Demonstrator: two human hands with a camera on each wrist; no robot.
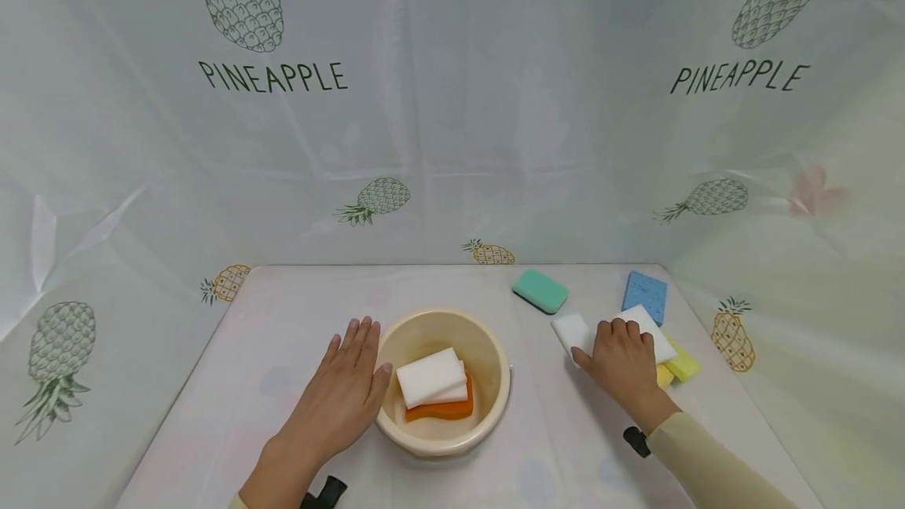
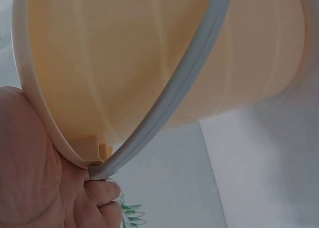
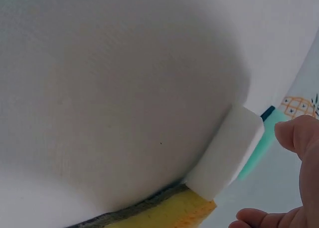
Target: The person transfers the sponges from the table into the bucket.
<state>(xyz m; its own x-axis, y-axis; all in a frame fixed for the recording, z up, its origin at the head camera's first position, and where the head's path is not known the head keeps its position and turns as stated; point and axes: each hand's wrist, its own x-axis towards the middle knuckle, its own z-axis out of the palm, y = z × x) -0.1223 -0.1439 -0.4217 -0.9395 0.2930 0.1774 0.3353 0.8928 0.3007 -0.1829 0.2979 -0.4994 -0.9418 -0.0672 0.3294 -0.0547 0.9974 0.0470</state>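
Observation:
A cream bucket [image 1: 424, 327] stands on the table, holding white sponge blocks [image 1: 433, 377] over an orange sponge [image 1: 441, 411]. My left hand [image 1: 339, 399] rests against its left rim with fingers straight. In the left wrist view the grey handle [image 2: 164, 108] hangs down beside that hand. To the right, my right hand [image 1: 625, 364] hovers above several sponges, its thumb and fingers apart in the right wrist view. Near it lie a white sponge block [image 1: 571, 330], another white block [image 1: 654, 336] and a yellow sponge [image 3: 164, 213] with a dark scouring side.
Behind the right hand are a teal sponge [image 1: 540, 291] and a blue sponge [image 1: 645, 294]. A yellow-green sponge [image 1: 683, 360] lies near the table's right edge. Pineapple-printed sheeting [image 1: 467, 116] hangs behind and at both sides of the table.

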